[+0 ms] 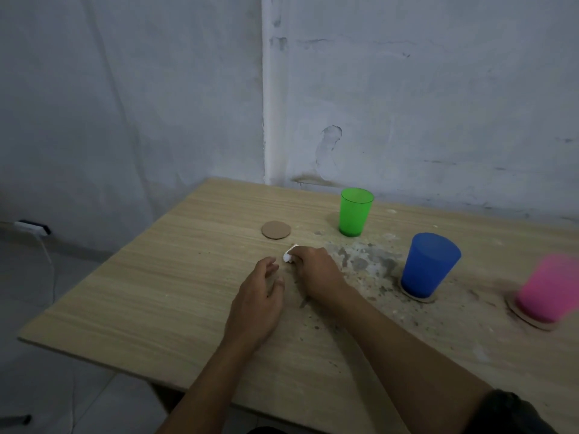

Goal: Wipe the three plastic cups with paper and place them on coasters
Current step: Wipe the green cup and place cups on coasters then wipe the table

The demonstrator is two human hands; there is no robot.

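Presently, the right hand (316,270) rests on the table (156,292) with its fingers curled around a small wad of white paper (289,255), which shows only at the knuckle end; the grip appears meant to keep the paper ready for wiping. The left hand (261,296) lies just beside it, fingers loosely bent and slightly spread, holding nothing, seemingly free to take a cup. The blue cup (429,265) stands upright on a round cardboard coaster (418,298), and the pink cup (546,289), blurred at the frame's right edge, stands on another coaster (529,319); both look already dealt with. The green cup (355,212) stands upright, directly on the table at the far side, well apart from both hands. It is translucent plastic, tapering toward its base, and appears empty, though whether it is wet or marked cannot be told. A third coaster (276,230) lies bare to its left, near it but not touching, evidently reserved for it. The table around the cups carries pale, gritty stains. In the inspector's judgement, the green cup remains to be wiped and set down.
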